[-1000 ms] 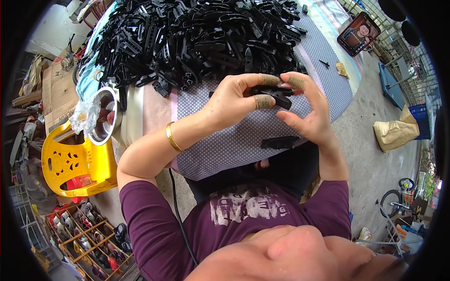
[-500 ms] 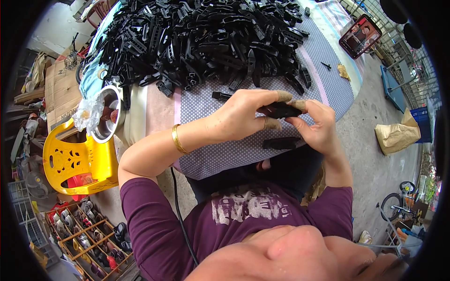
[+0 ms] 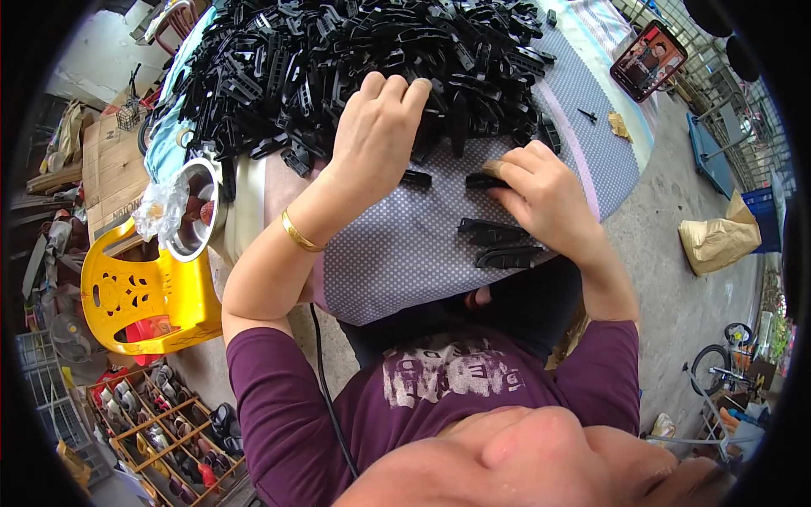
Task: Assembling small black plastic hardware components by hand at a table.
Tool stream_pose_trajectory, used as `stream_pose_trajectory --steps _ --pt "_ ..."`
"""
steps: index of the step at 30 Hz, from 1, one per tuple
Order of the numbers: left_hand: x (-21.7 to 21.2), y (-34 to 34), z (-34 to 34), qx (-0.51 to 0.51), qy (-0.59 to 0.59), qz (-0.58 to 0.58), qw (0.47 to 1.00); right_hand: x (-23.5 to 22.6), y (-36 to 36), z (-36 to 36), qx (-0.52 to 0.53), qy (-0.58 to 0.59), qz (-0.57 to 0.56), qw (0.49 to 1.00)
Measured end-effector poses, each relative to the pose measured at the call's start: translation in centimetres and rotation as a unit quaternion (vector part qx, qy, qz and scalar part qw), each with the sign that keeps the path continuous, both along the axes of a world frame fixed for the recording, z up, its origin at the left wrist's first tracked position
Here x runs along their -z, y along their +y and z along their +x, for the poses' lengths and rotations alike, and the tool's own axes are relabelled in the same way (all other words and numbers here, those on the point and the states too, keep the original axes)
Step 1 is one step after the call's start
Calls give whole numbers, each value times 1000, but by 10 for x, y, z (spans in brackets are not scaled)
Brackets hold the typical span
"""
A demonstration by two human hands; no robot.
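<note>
A large heap of black plastic clips (image 3: 279, 63) covers the far part of the table. My left hand (image 3: 378, 127) reaches to the heap's near edge, its fingers bent down and closed; their tips, and whatever they grip, are hidden. Between the thumb and taped fingers of my right hand (image 3: 549, 198) is a black clip (image 3: 483, 181), held just over the cloth. A little nearer to me, two finished-looking slim black clips (image 3: 507, 256) lie side by side, below the right hand. Another single clip (image 3: 416, 178) rests on the cloth beneath my left wrist.
A dotted grey cloth (image 3: 380, 279) covers the table. At its left stand a metal bowl (image 3: 211, 177) with a plastic bag and a yellow chair (image 3: 127, 287). A phone (image 3: 649, 61) is propped at the far right; a brown paper bag (image 3: 718, 237) sits on the floor.
My hands have parted from the black piece they held together. The left moved up to the heap; the right stayed nearby, lower clips now number more on the cloth.
</note>
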State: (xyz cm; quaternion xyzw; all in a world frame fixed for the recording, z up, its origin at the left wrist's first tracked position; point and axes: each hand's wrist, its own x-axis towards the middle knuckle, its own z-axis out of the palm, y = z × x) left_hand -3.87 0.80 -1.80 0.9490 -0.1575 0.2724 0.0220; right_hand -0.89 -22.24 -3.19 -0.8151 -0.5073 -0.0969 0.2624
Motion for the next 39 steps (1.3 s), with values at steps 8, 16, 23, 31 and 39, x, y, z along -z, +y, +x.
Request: stream_pose_trajectory --steps 8,16,23,31,39 --pt "-11 -5 -5 63 -15 -249 966 2 -3 -7 28 287 214 933" --pt "-4 -20 -18 197 470 -696 505 -11 4 0 -136 105 268 948" --pt "1 -27 -19 98 484 -661 565 -5 8 -2 -72 83 225 968" --pt "0 -28 -25 127 493 -654 560 -1 11 -6 -27 148 219 964" --pt "-10 -26 -22 165 508 -543 648 3 3 -3 -33 110 210 971"
